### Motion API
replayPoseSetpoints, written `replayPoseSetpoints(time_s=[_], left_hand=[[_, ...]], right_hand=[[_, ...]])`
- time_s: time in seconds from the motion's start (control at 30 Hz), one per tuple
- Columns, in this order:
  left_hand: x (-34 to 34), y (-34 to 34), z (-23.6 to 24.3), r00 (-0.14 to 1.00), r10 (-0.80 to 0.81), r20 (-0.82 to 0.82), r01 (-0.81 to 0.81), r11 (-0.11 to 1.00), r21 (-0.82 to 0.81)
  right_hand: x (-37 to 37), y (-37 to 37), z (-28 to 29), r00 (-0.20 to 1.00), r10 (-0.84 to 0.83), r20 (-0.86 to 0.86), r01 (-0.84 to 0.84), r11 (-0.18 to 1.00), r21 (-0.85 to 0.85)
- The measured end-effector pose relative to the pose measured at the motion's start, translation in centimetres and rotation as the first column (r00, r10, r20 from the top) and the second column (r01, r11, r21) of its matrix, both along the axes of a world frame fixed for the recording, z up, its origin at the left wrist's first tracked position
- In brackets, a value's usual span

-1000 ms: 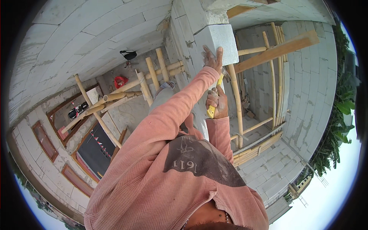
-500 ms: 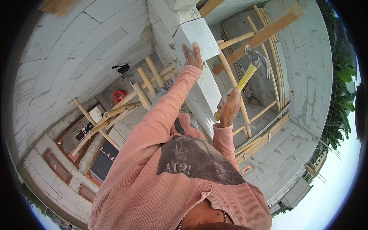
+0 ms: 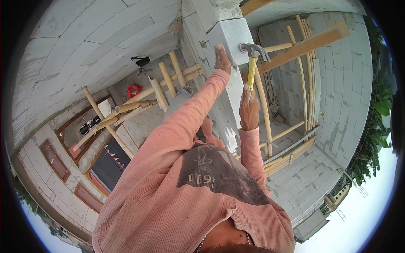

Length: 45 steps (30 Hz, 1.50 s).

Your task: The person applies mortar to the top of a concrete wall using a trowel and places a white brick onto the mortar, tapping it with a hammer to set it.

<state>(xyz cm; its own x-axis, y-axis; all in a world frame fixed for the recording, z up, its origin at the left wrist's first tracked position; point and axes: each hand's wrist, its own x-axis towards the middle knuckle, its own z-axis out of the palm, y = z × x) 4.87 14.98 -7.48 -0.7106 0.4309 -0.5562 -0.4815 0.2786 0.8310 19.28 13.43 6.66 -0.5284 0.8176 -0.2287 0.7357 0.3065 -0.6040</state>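
A pale grey lightweight block (image 3: 230, 33) sits on top of the wall's end beside a rough mortar column. My left hand (image 3: 222, 58) rests against the block's left face, fingers extended along it. My right hand (image 3: 249, 107) grips the yellow handle of a claw hammer (image 3: 253, 69), below and right of the left hand. The hammer's head is at the block's right-hand face and appears to touch it. Pink sleeves cover both forearms.
Bamboo scaffolding (image 3: 261, 105) and a wooden plank (image 3: 312, 44) stand right of the wall; more bamboo poles (image 3: 166, 78) are at left. Block walls (image 3: 341, 80) surround these. A red bag (image 3: 134, 90) and wood-framed openings (image 3: 55, 160) lie lower left. Foliage (image 3: 375, 105) edges the far right.
The hammer rose out to the right half a second ago and has since swung left onto the block. My left hand stays on the block, shifted slightly along its side.
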Motion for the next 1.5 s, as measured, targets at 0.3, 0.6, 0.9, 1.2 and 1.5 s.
replayPoseSetpoints(time_s=[0.3,0.6,0.9,1.2,1.5], left_hand=[[-2.9,-6.3,-5.0,0.695,0.209,0.688,-0.491,0.837,0.242],[-2.2,-1.2,-7.1,0.777,0.160,0.609,-0.437,0.833,0.340],[-2.4,-1.1,-7.3,0.854,0.110,0.508,-0.387,0.788,0.480],[-5.5,-2.3,-0.5,0.936,-0.079,0.344,-0.002,0.974,0.228],[-5.9,-3.3,1.0,0.935,-0.053,0.351,-0.048,0.961,0.271]], right_hand=[[0.3,-0.4,3.3,0.824,-0.495,-0.274,0.313,0.803,-0.508],[0.7,-2.1,0.6,1.000,-0.021,-0.019,0.019,0.997,-0.071],[0.1,-1.9,1.5,0.995,-0.060,-0.077,0.050,0.991,-0.125],[0.0,-0.7,3.9,0.917,-0.364,-0.165,0.268,0.866,-0.421],[-1.8,-0.9,1.8,0.987,-0.039,-0.157,0.014,0.987,-0.157]])
